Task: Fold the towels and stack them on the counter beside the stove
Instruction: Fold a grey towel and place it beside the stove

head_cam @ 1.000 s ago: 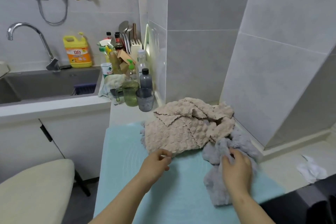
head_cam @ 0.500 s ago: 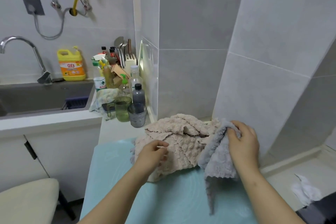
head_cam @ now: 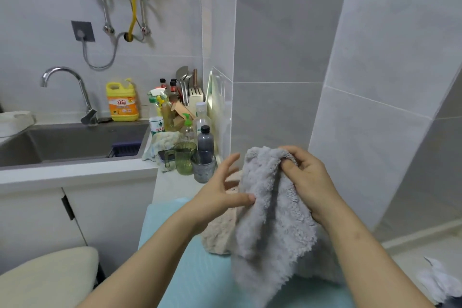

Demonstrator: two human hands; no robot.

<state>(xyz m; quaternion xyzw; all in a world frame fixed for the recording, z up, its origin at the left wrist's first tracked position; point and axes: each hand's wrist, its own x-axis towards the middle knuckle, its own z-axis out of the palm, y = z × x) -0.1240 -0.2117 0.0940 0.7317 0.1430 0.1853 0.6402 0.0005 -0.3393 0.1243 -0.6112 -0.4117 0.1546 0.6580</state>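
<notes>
A fluffy grey towel point(head_cam: 270, 227) hangs in the air above the light blue mat point(head_cam: 200, 277). My right hand point(head_cam: 307, 182) grips its top edge, fingers curled round the cloth. My left hand point(head_cam: 220, 192) is spread beside the towel's left edge, its thumb tip touching the fabric and its fingers straight. A beige textured towel point(head_cam: 217, 235) lies crumpled on the mat behind and below, mostly hidden by the grey towel and my left arm.
Left of the mat stand a green ribbed cup point(head_cam: 184, 157) and a grey cup point(head_cam: 203, 166), with bottles, a yellow detergent jug point(head_cam: 122, 102) and a sink point(head_cam: 70, 142) behind. Tiled walls close the back and right. A cream stool point(head_cam: 47, 275) sits lower left.
My right hand has lifted the grey towel off the mat and up in front of me. My left hand left the beige towel and rose to the grey towel's left edge.
</notes>
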